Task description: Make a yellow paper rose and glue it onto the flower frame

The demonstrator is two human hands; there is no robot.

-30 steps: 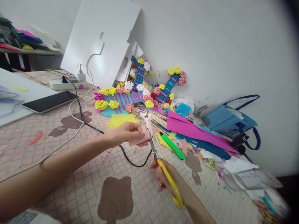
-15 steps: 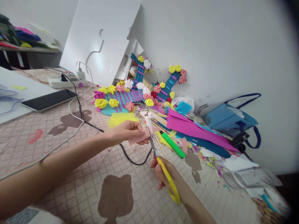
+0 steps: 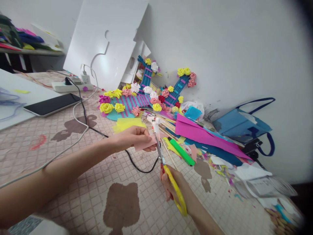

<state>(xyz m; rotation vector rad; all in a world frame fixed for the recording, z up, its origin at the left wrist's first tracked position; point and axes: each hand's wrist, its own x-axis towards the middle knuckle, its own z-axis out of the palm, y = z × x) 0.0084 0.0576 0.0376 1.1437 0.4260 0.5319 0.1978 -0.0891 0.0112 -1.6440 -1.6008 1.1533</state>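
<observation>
My left hand (image 3: 132, 138) pinches a small pink piece of paper (image 3: 146, 143) above the tiled floor. My right hand (image 3: 174, 186) grips yellow-handled scissors (image 3: 171, 182); their blades (image 3: 158, 148) meet the right edge of the pink paper. Both hands hover just in front of a heap of craft material.
Behind lie a teal craft piece with paper roses (image 3: 137, 101), a yellow sheet (image 3: 127, 124), magenta paper (image 3: 202, 133), a green marker (image 3: 182, 151), wooden sticks and scraps. A blue bag (image 3: 241, 125) leans on the wall at right. A phone (image 3: 51, 104), power strip (image 3: 70, 86) and cables lie at left.
The scissors' handles have shifted slightly left and the blades sit a little further into the pink paper. My left hand holds almost still.
</observation>
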